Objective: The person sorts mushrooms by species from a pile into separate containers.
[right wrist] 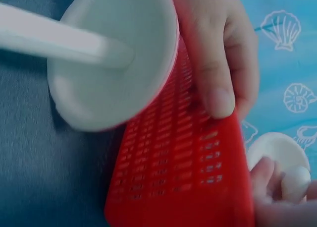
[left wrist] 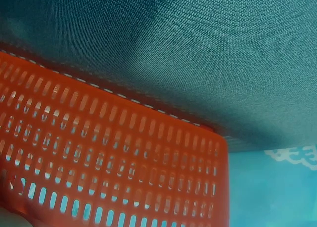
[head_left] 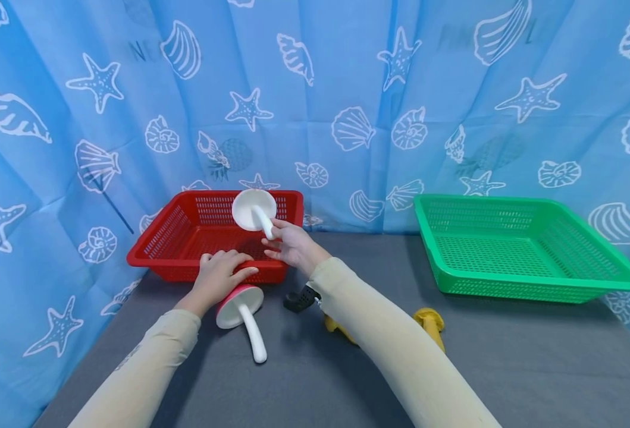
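Note:
My right hand (head_left: 295, 244) pinches the white stem of a toy mushroom (head_left: 246, 212) above the right part of the red basket (head_left: 167, 262). The pale underside of its cap faces me. My left hand (head_left: 219, 276) grips the basket's front rim, its thumb on the outer wall in the right wrist view. Below that hand, a red-capped toy mushroom (head_left: 254, 336) lies tilted on the table against the basket's front, white stem toward me. The left wrist view shows mostly the slotted basket wall (left wrist: 114, 138) and the table cloth.
A green basket (head_left: 539, 284) stands at the right. Two yellow objects lie on the dark table: a mushroom-shaped one (head_left: 429, 326) right of my right forearm and another (head_left: 339, 330) partly hidden by it. A blue shell-patterned curtain (head_left: 336, 71) hangs behind.

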